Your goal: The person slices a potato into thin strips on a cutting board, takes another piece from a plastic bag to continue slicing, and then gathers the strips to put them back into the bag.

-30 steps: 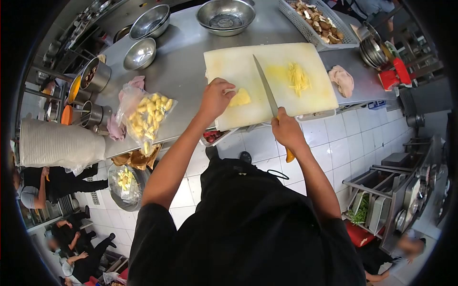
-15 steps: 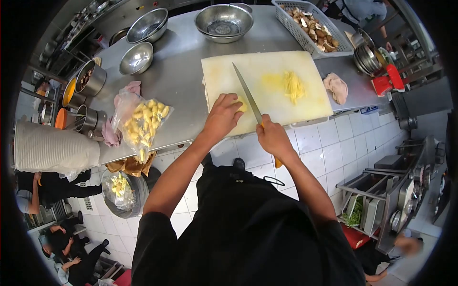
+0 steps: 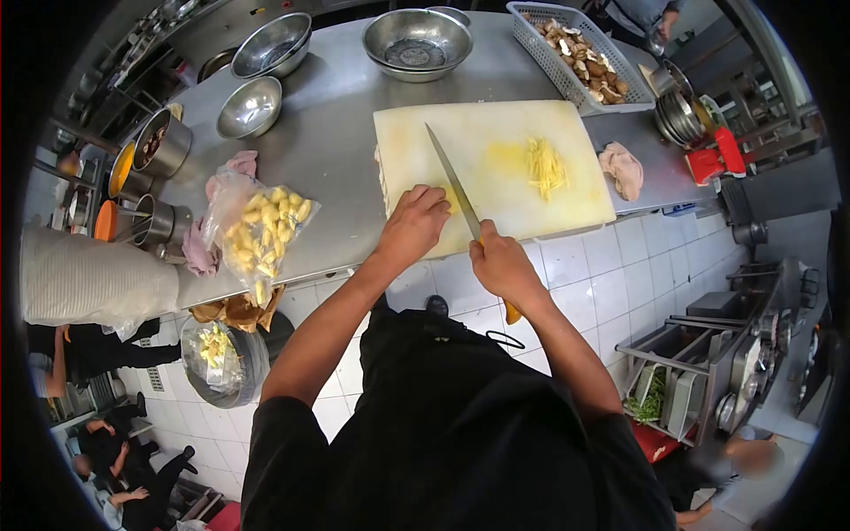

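My right hand point(image 3: 504, 258) is closed round the yellow handle of a kitchen knife point(image 3: 456, 181), whose long blade points away across the white cutting board point(image 3: 416, 133). My left hand point(image 3: 414, 226) rests on the board with curled fingers, pressing on a yellow piece of what looks like peeled ginger point(image 3: 453, 200). Most of that piece is hidden by the fingers, and the blade lies just right of it. Thin yellow strips point(image 3: 546, 168) lie heaped on the board's right side, beside a damp yellow stain. Left of the board, a clear plastic bag point(image 3: 266, 232) holds several more peeled pieces.
Steel bowls point(image 3: 416, 44) stand at the back of the steel table point(image 3: 328, 115). A grey basket point(image 3: 567, 75) of cut mushrooms sits back right, near a pink cloth point(image 3: 622, 170). Stacked lids or containers point(image 3: 97, 274) stand left, above a lined bin point(image 3: 221, 367). Other people are around.
The left fingers have drawn closer together over the yellow piece. The knife tip has shifted slightly left, and the right hand has moved slightly left and down. The view has tilted a little.
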